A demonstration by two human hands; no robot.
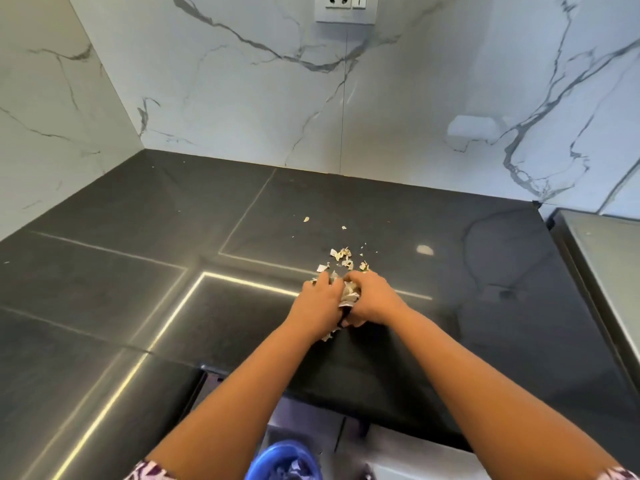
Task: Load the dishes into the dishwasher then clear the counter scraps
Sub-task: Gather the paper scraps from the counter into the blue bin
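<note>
A heap of pale, papery scraps (349, 295) lies on the dark counter (145, 292). My left hand (317, 303) and my right hand (370, 301) cup the heap from both sides, fingers curled round it. More loose scraps (343, 257) lie just beyond my fingertips, and two small bits (306, 219) sit farther back. A few flakes (327, 336) show under my left wrist. The scraps between my palms are mostly hidden.
A blue bin (284, 460) holding scraps stands on the floor below the counter's front edge. A marble wall (242, 98) with a socket (344, 8) closes the back and left. A steel surface (602, 258) adjoins the counter at the right.
</note>
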